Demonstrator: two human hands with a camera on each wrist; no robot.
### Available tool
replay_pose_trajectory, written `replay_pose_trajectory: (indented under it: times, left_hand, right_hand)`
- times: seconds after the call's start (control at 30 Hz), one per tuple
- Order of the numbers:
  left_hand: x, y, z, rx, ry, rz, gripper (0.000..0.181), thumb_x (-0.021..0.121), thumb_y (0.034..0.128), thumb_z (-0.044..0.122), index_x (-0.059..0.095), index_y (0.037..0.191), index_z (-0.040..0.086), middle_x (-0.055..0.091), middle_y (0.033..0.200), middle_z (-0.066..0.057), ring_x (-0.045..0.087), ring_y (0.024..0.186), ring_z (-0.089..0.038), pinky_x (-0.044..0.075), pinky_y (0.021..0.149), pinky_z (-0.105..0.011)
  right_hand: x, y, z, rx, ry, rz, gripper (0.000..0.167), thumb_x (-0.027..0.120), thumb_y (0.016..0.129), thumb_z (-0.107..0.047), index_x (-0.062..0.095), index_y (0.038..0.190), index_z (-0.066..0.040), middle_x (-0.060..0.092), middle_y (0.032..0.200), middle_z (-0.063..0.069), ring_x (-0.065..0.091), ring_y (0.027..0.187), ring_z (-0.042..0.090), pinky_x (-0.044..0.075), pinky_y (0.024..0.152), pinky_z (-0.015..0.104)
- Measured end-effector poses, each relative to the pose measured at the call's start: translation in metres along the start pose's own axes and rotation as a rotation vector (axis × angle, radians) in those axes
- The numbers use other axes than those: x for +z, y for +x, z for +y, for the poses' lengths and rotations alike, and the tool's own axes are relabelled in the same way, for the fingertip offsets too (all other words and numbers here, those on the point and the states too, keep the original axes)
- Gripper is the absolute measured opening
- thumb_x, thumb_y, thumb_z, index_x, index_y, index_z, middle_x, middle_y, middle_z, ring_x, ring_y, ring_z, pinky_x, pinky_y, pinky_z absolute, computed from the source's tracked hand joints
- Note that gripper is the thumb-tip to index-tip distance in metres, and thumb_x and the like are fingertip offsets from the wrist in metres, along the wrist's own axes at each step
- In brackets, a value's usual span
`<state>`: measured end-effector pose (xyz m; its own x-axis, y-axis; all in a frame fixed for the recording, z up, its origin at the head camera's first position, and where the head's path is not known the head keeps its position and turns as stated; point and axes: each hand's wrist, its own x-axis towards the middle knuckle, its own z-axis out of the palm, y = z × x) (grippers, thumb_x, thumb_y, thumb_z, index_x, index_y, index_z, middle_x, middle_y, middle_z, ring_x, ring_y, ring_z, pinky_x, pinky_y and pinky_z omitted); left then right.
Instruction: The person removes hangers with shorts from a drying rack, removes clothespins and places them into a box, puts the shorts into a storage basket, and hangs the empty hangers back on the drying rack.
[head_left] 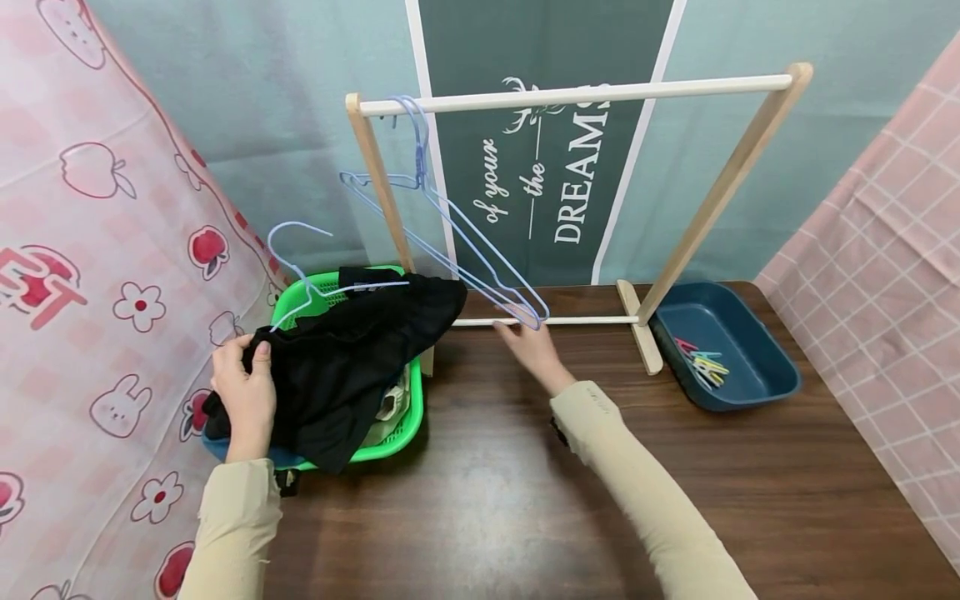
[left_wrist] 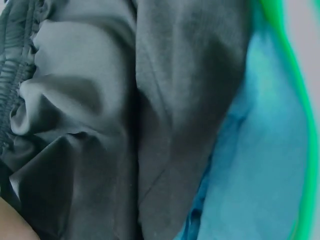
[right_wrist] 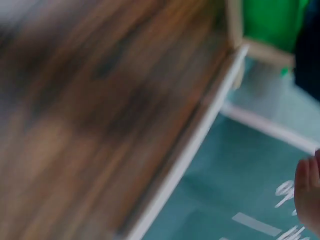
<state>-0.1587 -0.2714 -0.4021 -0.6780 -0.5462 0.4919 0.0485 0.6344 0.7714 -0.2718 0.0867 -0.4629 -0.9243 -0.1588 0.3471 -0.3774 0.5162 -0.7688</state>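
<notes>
My left hand (head_left: 246,392) pinches the waistband edge of a black garment (head_left: 337,358) between thumb and fingers. A light blue hanger (head_left: 330,290) has its lower part inside that garment, with hook and shoulders showing above. In the left wrist view the garment's dark cloth (left_wrist: 90,110) shows a gathered waistband. My right hand (head_left: 536,354) reaches to the lower corner of two or so blue hangers (head_left: 487,262) on the rack, fingers extended; whether they touch is unclear. The right wrist view catches only part of the right hand (right_wrist: 309,195), with no hanger visible.
A wooden rack (head_left: 577,96) with white bars stands at the back. Under the garment sits a green basket (head_left: 408,429) with more clothes, against the left curtain. A dark blue bin (head_left: 765,367) right of the rack holds several colored clothespins (head_left: 705,367).
</notes>
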Motion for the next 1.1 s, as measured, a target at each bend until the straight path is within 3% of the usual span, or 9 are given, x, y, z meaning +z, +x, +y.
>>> replay_pose_trajectory:
  times: [0.1, 0.17, 0.27, 0.37, 0.5, 0.77, 0.87, 1.0, 1.1]
  left_hand:
    - [0.0, -0.001, 0.0, 0.028, 0.003, -0.019, 0.023, 0.059, 0.0908, 0.006, 0.058, 0.106, -0.011, 0.054, 0.109, -0.031, 0.046, 0.111, -0.043, 0.023, 0.096, -0.048]
    - [0.001, -0.003, 0.0, 0.045, 0.005, -0.023, 0.023, 0.059, 0.0904, 0.006, 0.058, 0.105, -0.011, 0.056, 0.107, -0.031, 0.047, 0.108, -0.044, 0.023, 0.094, -0.046]
    - [0.002, -0.005, 0.001, 0.068, -0.004, -0.013, 0.023, 0.059, 0.09, 0.005, 0.057, 0.104, -0.012, 0.057, 0.105, -0.033, 0.049, 0.104, -0.046, 0.024, 0.092, -0.044]
    - [0.005, -0.006, 0.002, 0.096, -0.016, 0.001, 0.023, 0.059, 0.09, 0.005, 0.058, 0.106, -0.011, 0.057, 0.104, -0.033, 0.049, 0.103, -0.045, 0.024, 0.092, -0.043]
    - [0.008, -0.008, 0.005, 0.153, -0.005, -0.008, 0.024, 0.057, 0.092, 0.007, 0.061, 0.113, -0.005, 0.057, 0.102, -0.031, 0.049, 0.101, -0.043, 0.023, 0.09, -0.044]
    - [0.008, -0.01, 0.011, 0.197, 0.075, -0.046, 0.033, 0.055, 0.0959, 0.02, 0.059, 0.124, 0.003, 0.053, 0.108, -0.032, 0.046, 0.103, -0.046, 0.023, 0.089, -0.055]
    - [0.005, -0.01, 0.013, 0.197, 0.09, -0.042, 0.034, 0.06, 0.0934, 0.019, 0.061, 0.123, 0.003, 0.052, 0.105, -0.031, 0.047, 0.102, -0.045, 0.025, 0.089, -0.055]
    - [0.005, -0.013, 0.013, 0.221, 0.067, 0.016, 0.026, 0.065, 0.0888, 0.011, 0.065, 0.11, -0.003, 0.054, 0.099, -0.029, 0.049, 0.096, -0.043, 0.025, 0.085, -0.052]
    - [0.007, -0.016, 0.013, 0.247, 0.049, 0.074, 0.022, 0.066, 0.0881, 0.009, 0.065, 0.103, -0.007, 0.055, 0.096, -0.029, 0.05, 0.093, -0.043, 0.026, 0.084, -0.05]
  right_hand:
    - [0.013, 0.009, -0.029, -0.081, 0.062, -0.026, 0.037, 0.063, 0.091, -0.015, 0.06, 0.125, -0.002, 0.055, 0.132, 0.019, 0.045, 0.13, 0.034, 0.034, 0.111, 0.045]
    - [0.02, 0.015, -0.045, -0.082, 0.111, -0.048, 0.04, 0.061, 0.093, -0.018, 0.057, 0.13, -0.003, 0.051, 0.137, 0.018, 0.041, 0.133, 0.034, 0.033, 0.111, 0.046]
    - [0.028, 0.023, -0.061, -0.056, 0.149, -0.093, 0.042, 0.058, 0.095, -0.023, 0.053, 0.134, -0.007, 0.05, 0.141, 0.015, 0.041, 0.135, 0.031, 0.034, 0.111, 0.046]
    - [0.034, 0.028, -0.069, -0.004, 0.113, -0.14, 0.042, 0.055, 0.097, -0.027, 0.053, 0.136, -0.011, 0.051, 0.14, 0.012, 0.044, 0.134, 0.028, 0.035, 0.111, 0.044]
    - [0.04, 0.03, -0.073, 0.095, 0.07, -0.14, 0.037, 0.053, 0.098, -0.027, 0.057, 0.13, -0.01, 0.054, 0.134, 0.014, 0.047, 0.13, 0.03, 0.038, 0.109, 0.043]
    - [0.046, 0.031, -0.076, 0.226, -0.02, 0.039, 0.028, 0.052, 0.097, -0.028, 0.065, 0.114, -0.01, 0.067, 0.118, 0.009, 0.061, 0.112, 0.028, 0.048, 0.091, 0.043]
    - [0.046, 0.03, -0.076, 0.263, 0.035, 0.103, 0.027, 0.053, 0.096, -0.026, 0.068, 0.109, -0.007, 0.069, 0.112, 0.011, 0.063, 0.103, 0.029, 0.048, 0.087, 0.041]
    - [0.046, 0.028, -0.069, 0.287, 0.144, 0.169, 0.027, 0.054, 0.096, -0.026, 0.071, 0.102, -0.005, 0.07, 0.105, 0.011, 0.061, 0.096, 0.025, 0.048, 0.089, 0.037]
    - [0.074, 0.038, -0.025, 0.258, 0.15, 0.272, 0.033, 0.054, 0.094, -0.037, 0.072, 0.095, -0.009, 0.071, 0.096, 0.003, 0.061, 0.09, 0.017, 0.048, 0.083, 0.026]
